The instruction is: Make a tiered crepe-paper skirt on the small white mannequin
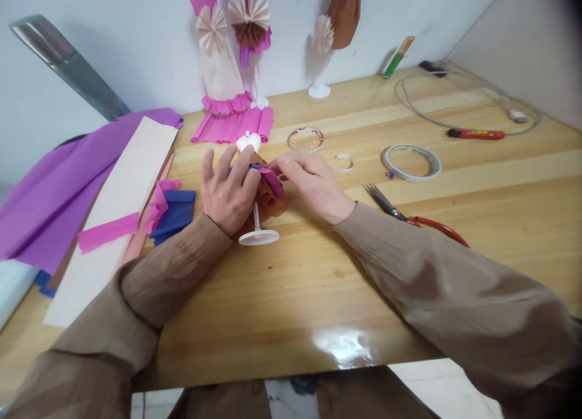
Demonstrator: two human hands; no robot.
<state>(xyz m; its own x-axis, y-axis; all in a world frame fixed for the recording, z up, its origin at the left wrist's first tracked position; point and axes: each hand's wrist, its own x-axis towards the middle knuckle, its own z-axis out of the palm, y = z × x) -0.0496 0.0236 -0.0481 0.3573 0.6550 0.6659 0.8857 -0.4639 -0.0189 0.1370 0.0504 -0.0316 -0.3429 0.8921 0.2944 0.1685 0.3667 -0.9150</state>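
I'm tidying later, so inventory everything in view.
Wrapped stand: one, multicoloured, centre
Paper decorations: three, multicoloured, back
Pleated paper: one, pink, back
Paper pieces: several, multicoloured, left
Metal object: one, grey, back left
Rings: three, mostly whitish, right
Scissors: one, red-handled, right
Tool: one, red, right
Cable: one, grey, back right
Tube: one, green, back right
Block: one, black, back right
Table: one, wooden, below
Walls: two, whitish, beyond table
Left hand: one, brown-sleeved, at stand
Right hand: one, brown-sleeved, at stand

Both hands on brown-and-magenta paper above white stand base; red-handled scissors, tape roll to right.
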